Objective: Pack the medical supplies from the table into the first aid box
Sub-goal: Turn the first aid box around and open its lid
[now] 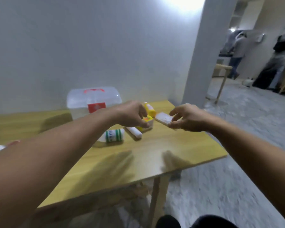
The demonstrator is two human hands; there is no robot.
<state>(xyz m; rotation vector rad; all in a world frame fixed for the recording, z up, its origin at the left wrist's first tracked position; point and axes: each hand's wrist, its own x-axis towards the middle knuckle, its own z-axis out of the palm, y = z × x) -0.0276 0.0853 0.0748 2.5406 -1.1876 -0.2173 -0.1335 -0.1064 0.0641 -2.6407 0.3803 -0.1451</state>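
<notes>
One clear first aid box [94,102], lid on. Right hand [187,118] pinches one white packet [164,119]; left hand [132,114] grips one yellow box [146,120]. One green-striped bottle [114,135] lies on the table [171,145].

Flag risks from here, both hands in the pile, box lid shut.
1. The first aid box looks closed, and both hands are busy: the right hand pinches a flat white packet, the left hand is at the yellow carton.
2. The green-striped roll lies on its side and could roll if knocked.
</notes>
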